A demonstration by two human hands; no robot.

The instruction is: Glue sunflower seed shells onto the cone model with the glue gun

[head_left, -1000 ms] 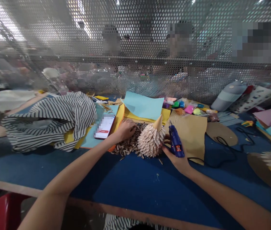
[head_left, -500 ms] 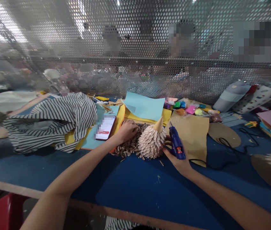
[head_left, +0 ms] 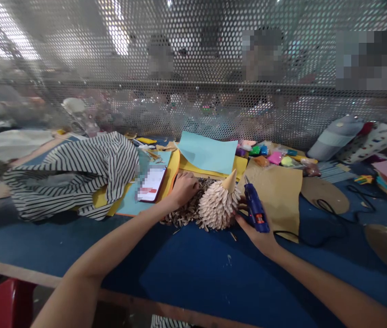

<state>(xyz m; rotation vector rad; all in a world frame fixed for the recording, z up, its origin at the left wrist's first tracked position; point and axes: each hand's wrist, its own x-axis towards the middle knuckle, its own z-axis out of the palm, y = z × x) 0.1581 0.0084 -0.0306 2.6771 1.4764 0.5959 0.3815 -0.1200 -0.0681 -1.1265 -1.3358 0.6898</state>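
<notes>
A cone (head_left: 218,206) covered in overlapping pale seed shells, its bare tan tip pointing up, stands on the blue table. Held in my right hand (head_left: 256,234) is a blue hot glue gun (head_left: 255,206), nozzle tilted up; fingers of the same hand reach the cone's right side. My left hand (head_left: 185,187) rests at the pile of dark seed shells (head_left: 183,215) just left of the cone. Its fingers are curled, and whatever they pinch is hidden.
A phone (head_left: 152,183) lies left of the pile, beside a striped cloth (head_left: 77,173). Blue paper (head_left: 210,152) and brown paper (head_left: 278,191) lie behind the cone. The glue gun's black cord (head_left: 316,243) runs right, near a cardboard disc (head_left: 325,195). A perforated metal screen (head_left: 193,59) stands behind.
The view has shifted slightly, and the cone with the glue gun appears a little farther right and lower. Both hands keep nearly the same pose.
</notes>
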